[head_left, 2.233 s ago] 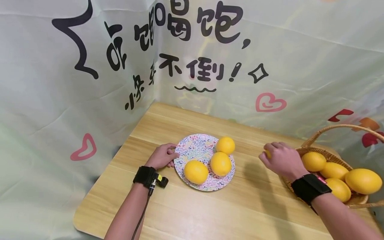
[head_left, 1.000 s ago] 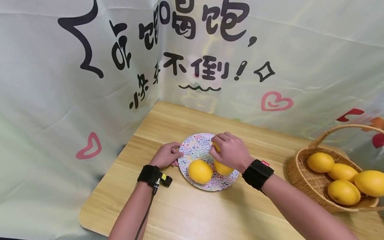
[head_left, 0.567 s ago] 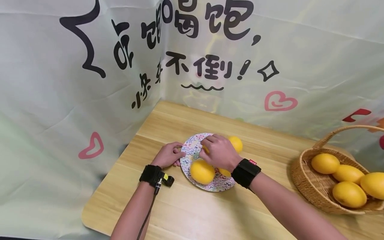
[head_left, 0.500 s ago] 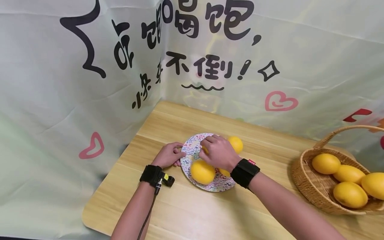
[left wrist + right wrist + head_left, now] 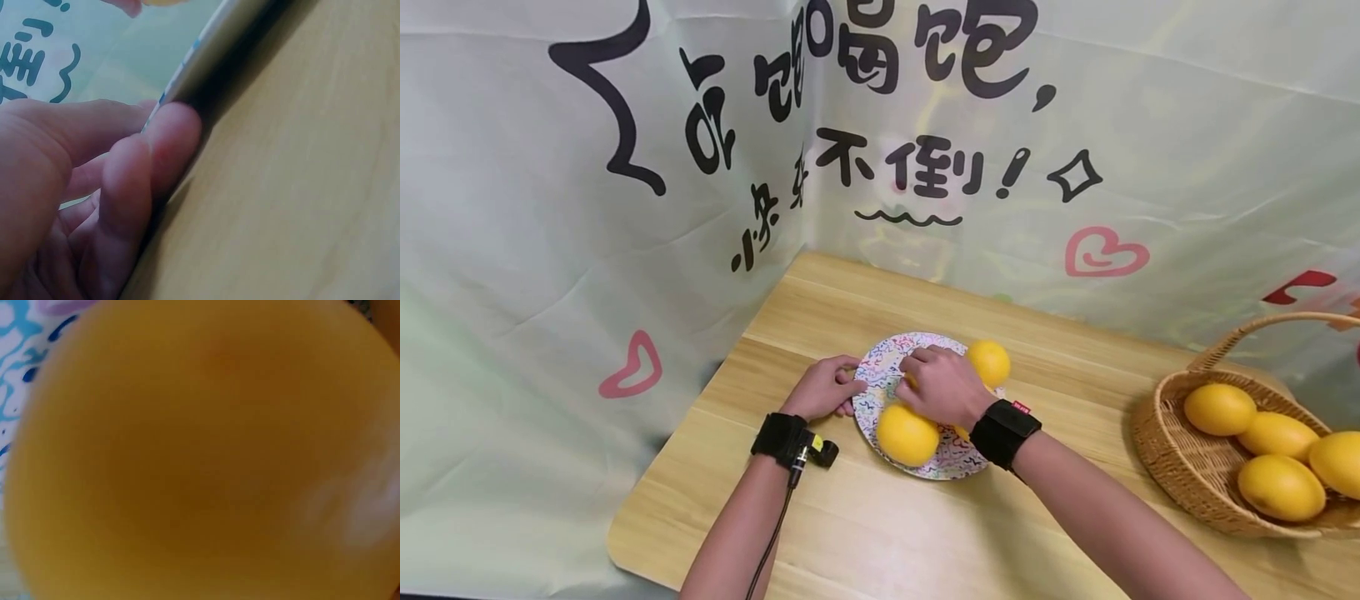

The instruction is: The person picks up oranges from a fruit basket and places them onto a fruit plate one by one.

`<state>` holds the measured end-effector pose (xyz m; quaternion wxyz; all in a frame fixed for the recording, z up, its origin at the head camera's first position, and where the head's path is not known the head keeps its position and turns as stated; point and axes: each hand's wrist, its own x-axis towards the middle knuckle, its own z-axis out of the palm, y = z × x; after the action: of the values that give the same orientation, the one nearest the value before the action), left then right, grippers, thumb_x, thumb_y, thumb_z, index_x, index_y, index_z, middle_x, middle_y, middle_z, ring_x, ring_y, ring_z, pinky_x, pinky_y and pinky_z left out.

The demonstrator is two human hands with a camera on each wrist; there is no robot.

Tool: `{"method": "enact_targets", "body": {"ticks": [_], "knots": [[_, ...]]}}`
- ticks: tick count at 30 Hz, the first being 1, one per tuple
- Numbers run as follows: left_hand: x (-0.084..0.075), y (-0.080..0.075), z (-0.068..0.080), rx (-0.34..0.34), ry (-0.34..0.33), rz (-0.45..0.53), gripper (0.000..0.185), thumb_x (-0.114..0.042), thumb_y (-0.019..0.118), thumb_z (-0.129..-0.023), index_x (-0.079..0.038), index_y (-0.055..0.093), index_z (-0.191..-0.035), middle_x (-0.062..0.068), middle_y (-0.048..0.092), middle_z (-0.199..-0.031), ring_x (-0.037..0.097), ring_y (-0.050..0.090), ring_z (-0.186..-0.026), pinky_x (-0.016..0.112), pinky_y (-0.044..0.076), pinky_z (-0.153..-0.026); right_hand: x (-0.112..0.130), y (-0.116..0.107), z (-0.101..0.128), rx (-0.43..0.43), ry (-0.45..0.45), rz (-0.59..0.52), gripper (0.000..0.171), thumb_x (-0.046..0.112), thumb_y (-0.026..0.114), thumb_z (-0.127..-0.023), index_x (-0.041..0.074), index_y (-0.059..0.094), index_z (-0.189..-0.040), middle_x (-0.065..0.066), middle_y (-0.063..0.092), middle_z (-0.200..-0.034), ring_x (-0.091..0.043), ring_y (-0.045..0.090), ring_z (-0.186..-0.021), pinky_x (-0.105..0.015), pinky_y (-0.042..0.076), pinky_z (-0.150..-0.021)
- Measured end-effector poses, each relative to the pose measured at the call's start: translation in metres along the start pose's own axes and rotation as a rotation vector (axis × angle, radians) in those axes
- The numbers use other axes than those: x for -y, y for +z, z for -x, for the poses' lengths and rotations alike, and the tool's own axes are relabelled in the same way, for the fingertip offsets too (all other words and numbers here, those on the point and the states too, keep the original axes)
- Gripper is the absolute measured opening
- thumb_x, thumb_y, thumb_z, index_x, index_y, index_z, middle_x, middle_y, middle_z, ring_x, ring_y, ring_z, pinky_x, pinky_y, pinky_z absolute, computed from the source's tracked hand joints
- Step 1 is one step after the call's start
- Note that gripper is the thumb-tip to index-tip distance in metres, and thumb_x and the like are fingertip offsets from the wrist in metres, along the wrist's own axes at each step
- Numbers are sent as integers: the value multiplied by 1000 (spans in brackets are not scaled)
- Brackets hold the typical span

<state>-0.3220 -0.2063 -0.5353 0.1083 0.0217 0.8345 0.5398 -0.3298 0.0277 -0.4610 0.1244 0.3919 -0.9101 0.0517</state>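
Observation:
My left hand (image 5: 820, 390) pinches the left rim of a round plate (image 5: 876, 367) with a multicoloured squiggle pattern. In the left wrist view the plate's edge (image 5: 187, 62) sits between thumb and fingertips, tilted in that picture. Over the plate, my right hand (image 5: 946, 385) grips a yellow orange (image 5: 912, 380), mostly hidden by the fingers. A front orange (image 5: 907, 435) and a back orange (image 5: 988, 362) rest on the plate; a third is largely covered by the right wrist. One blurred orange (image 5: 187, 456) fills the right wrist view; which one, I cannot tell.
A wicker basket (image 5: 1180, 479) with a tall handle stands at the right, holding several yellow oranges (image 5: 1281, 487). Wooden tabletop (image 5: 865, 533) lies around the plate. A printed cloth (image 5: 512, 250) hangs along the left and back table edges.
My right hand has carried an orange from beside the basket leftward onto the plate area, then lowered slightly. The left hand keeps its hold on the rim. The head view has shifted a little.

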Motion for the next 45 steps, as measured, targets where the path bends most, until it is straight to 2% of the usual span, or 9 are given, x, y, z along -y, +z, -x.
{"method": "enact_targets", "body": {"ticks": [7,11,18,22,25,29,35,45], "knots": [[1,0,0,-12,-5,-1,52,-24,74,-97,-11,58,-145,6,70,-84,17,68,-57,29,60,-55,0,5,-2,48,23,-18,16,25,63,-97,16,75,-94,0,72,-89,-19,64,-80,-36,58,-73],[0,0,1,-13,-1,-7,52,-24,73,-97,-11,58,-145,5,71,-84,16,68,-56,29,59,-54,-1,6,-3,94,59,-61,20,26,60,-99,15,76,-96,-1,74,-93,-20,68,-84,-36,60,-74],[-2,0,1,-10,4,-11,52,-24,73,-97,-12,58,-145,5,71,-83,16,68,-56,29,59,-54,-3,7,0,123,118,-125,27,26,57,-102,11,78,-107,-5,78,-104,-23,73,-97,-40,63,-82],[-2,0,1,-14,7,-9,52,-24,74,-97,-12,58,-145,5,71,-83,16,68,-56,30,59,-54,-3,8,0,118,113,-134,27,27,57,-102,11,78,-109,-5,78,-105,-24,73,-100,-42,63,-86],[-2,0,1,-12,4,-7,52,-24,74,-97,-12,58,-145,4,72,-84,16,68,-56,29,59,-54,-4,7,1,123,99,-137,30,31,56,-103,12,79,-111,-5,79,-110,-27,74,-107,-46,62,-94],[-2,0,1,-9,-2,-5,52,-24,73,-97,-12,58,-145,5,72,-84,16,68,-56,29,59,-54,-7,4,2,103,72,-136,34,36,56,-104,13,80,-111,-5,80,-111,-28,74,-111,-49,59,-101],[-1,0,0,-10,-4,-11,52,-24,73,-97,-12,57,-145,4,71,-83,16,68,-56,29,59,-55,-11,-4,3,32,65,-138,38,40,57,-105,10,80,-110,-7,80,-108,-28,76,-105,-48,60,-98],[2,2,-1,-10,-5,-10,53,-24,74,-97,-11,57,-146,4,71,-82,17,68,-56,29,59,-55,-24,-15,12,-22,83,-142,38,39,57,-106,8,78,-113,-10,79,-108,-28,74,-100,-48,60,-93]]}}
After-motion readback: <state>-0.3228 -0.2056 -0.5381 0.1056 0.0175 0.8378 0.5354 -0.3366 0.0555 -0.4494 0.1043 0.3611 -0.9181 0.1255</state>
